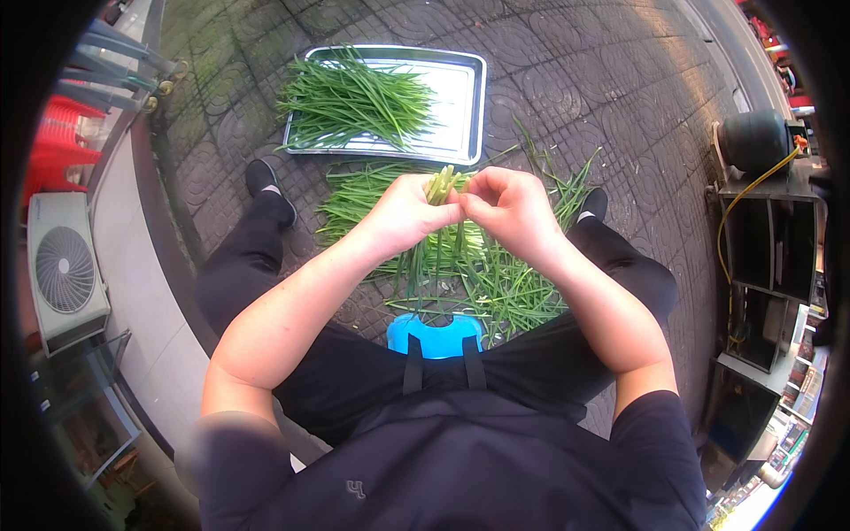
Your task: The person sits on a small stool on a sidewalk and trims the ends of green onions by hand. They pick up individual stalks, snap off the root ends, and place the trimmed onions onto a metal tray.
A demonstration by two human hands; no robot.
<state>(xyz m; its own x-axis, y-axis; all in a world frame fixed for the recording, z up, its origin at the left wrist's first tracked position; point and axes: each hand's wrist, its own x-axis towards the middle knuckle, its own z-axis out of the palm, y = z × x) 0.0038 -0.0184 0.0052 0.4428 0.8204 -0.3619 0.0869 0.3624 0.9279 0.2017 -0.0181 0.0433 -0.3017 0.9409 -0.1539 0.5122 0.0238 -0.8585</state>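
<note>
A small bunch of garlic chives [441,187] is gripped in my left hand [415,209], pale stem ends up and green leaves hanging down. My right hand [514,206] meets it at the fingertips, thumb and forefinger pinched on a chive stalk at the bunch's right side. Below both hands, a pile of chives [358,199] lies on the paving, with looser leaves [514,289] scattered to the right. Past the pile, a metal tray [458,106] bears a heap of green chives [358,99] over its left part.
A blue plastic stool [435,335] shows between my legs. My shoes [269,182] rest on patterned paving either side of the pile. At left are an air-conditioner unit [64,265] and red plastic chairs [63,146]. A gas cylinder [757,141] with a yellow hose lies atop a metal stand at right.
</note>
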